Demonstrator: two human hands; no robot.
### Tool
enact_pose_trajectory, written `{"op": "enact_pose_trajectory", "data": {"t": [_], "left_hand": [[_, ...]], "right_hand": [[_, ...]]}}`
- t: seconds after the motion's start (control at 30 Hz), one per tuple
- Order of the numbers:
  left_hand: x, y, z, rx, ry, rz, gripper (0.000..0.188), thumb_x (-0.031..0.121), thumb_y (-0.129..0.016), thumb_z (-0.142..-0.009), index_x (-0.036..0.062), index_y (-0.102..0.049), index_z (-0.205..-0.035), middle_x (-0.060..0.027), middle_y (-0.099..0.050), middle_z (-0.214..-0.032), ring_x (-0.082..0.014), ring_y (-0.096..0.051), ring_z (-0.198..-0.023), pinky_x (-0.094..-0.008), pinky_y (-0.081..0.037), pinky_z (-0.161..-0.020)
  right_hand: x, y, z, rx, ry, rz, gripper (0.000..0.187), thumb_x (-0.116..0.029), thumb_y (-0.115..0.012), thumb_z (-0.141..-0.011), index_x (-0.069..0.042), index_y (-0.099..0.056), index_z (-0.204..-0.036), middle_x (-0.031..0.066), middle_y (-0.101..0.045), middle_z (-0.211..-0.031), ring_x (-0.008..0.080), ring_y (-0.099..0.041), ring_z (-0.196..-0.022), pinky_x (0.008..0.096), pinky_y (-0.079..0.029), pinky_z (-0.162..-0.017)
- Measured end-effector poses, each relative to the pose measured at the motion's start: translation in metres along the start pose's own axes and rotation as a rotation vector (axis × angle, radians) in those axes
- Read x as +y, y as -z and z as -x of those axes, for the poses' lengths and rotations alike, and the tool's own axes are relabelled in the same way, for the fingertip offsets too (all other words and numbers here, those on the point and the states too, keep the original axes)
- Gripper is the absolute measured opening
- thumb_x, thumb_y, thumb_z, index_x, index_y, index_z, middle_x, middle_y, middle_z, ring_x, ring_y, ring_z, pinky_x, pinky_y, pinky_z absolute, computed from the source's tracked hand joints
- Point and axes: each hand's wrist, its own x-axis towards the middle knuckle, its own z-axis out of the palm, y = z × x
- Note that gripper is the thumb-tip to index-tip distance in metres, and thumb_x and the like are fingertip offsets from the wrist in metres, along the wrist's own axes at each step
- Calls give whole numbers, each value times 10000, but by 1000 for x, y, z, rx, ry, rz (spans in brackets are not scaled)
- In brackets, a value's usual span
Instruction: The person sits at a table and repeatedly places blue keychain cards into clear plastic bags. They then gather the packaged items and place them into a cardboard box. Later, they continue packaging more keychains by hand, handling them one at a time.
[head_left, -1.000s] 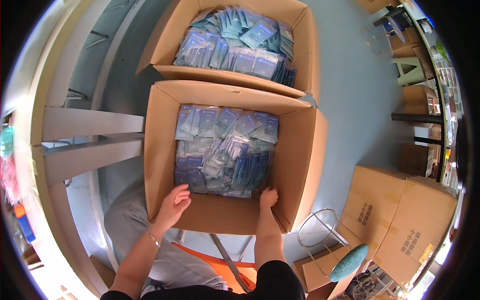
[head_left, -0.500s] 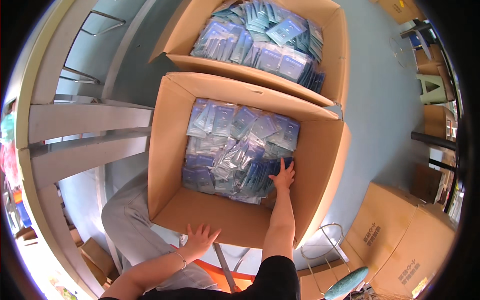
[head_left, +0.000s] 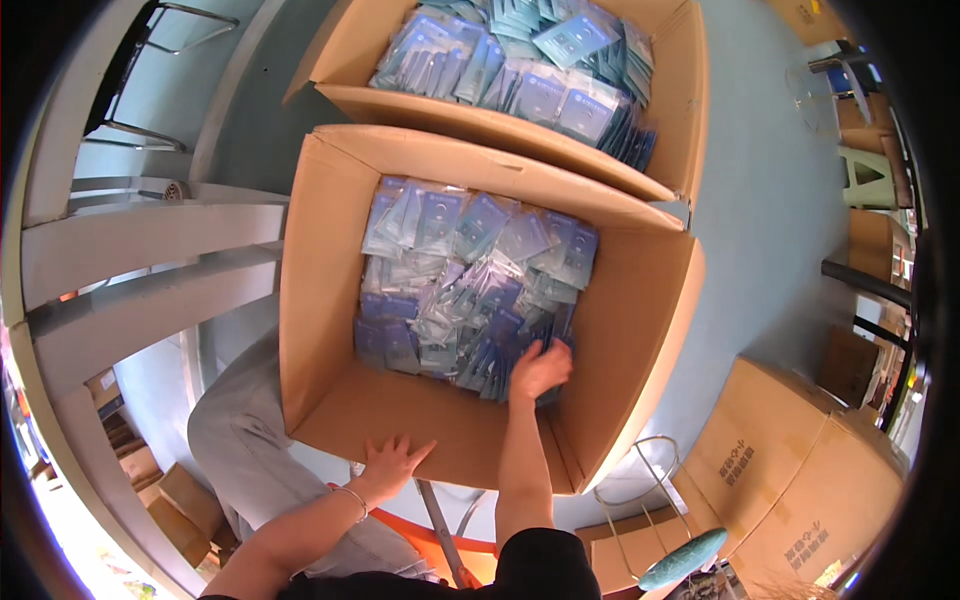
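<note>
Two open cardboard boxes fill the head view, one behind the other, and both of my hands are at the near box [head_left: 330, 300]. My right hand [head_left: 540, 368] reaches over the near wall and down onto the packets [head_left: 470, 290], fingers curled into the near right corner of the heap; I judge it is closing on a few, though I cannot tell whether any are truly gripped. My left hand [head_left: 392, 465] lies spread and flat against the outside of the near wall, holding nothing, which I take to be there to steady the box while the other arm digs.

The packets are flat, bluish, clear-wrapped sleeves. In the far half of the box they lie face up, overlapping like shingles; nearer my hand they stand on edge, packed tight, with their long sides running roughly near to far. The box itself is longest from near to far, flaps splayed outward.

The far box [head_left: 665, 110] holds the same kind of packets, heaped higher. More closed cartons [head_left: 790, 480] sit at the right on the blue floor [head_left: 770, 220].
</note>
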Motion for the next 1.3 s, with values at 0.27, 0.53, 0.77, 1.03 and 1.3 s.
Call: {"op": "enact_pose_trajectory", "data": {"t": [0.27, 0.53, 0.77, 1.03, 1.3], "left_hand": [[-1, 4, -4, -29, -14, -41, 726, 86, -576, -858, 284, -308, -1503, -170, -450, -1336, -348, -429, -1255, -782, -298, -893], [-2, -2, -4, -12, -14, -11, 703, 77, -565, -858, 310, -345, -1484, -155, -451, -1342, -357, -412, -1269, -786, -278, -909], [-1, -2, -3, -10, -24, 24, 623, 100, -543, -880, 300, -403, -1453, -166, -439, -1351, -362, -403, -1274, -788, -275, -904], [-4, -4, -7, 13, -30, -30, 590, 124, -509, -903, 312, -405, -1452, -157, -448, -1336, -359, -399, -1267, -790, -270, -899], [-1, 0, -3, -16, -18, -68, 597, 128, -508, -907, 312, -390, -1462, -155, -475, -1291, -361, -426, -1236, -790, -298, -877]], "right_hand": [[53, -26, -19, -572, -468, 100, 720, -324, -688, -807, -109, -394, -1428, 193, -565, -1263, 366, -487, -1213, 521, -401, -972], [53, 1, 15, -664, -740, -280, 307, -168, -595, -839, -39, -661, -1109, 215, -559, -1294, 363, -584, -1143, 509, -543, -784], [52, 31, -57, -794, -249, 20, 243, -143, -640, -826, 46, -663, -978, 269, -674, -1046, 358, -686, -966, 423, -562, -813], [51, 4, -55, -461, -137, -358, 1082, -467, -818, -692, -16, -235, -1484, 282, -330, -1472, 409, -347, -1367, 478, -361, -1085], [4, -6, 15, -844, 136, 222, 1178, -272, -823, -716, -245, 11, -1548, 210, 13, -1592, 510, -208, -1393, 572, -340, -1066]]}}
